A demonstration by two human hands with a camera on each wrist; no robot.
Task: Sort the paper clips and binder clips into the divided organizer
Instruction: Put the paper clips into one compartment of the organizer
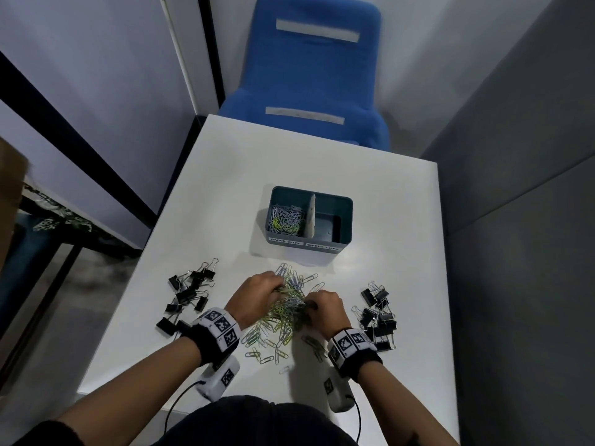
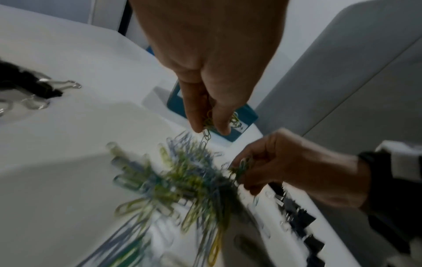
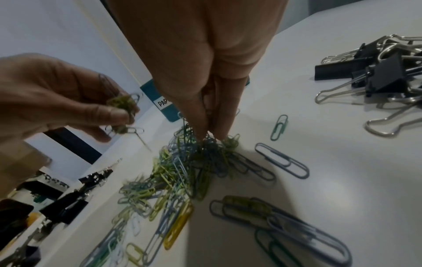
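Head view, green, blue, pale paper clips (image 1: 286,312) heaped, both hands' fingers (image 1: 273,289) pinching clumps.

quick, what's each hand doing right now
Left hand: closed, pinching a bunch of paper clips.
Right hand: closed, fingers pinching into the paper clip pile.

Motion blur smears the paper clips (image 2: 173,182) at the centre of the left wrist view, their count impossible to tell. The organizer (image 2: 239,115) sits mostly hidden behind the left hand (image 2: 205,59). In the right wrist view, its label (image 3: 163,103) is cut short by the right hand (image 3: 200,54), and binder clips (image 3: 383,72) run off the right edge.
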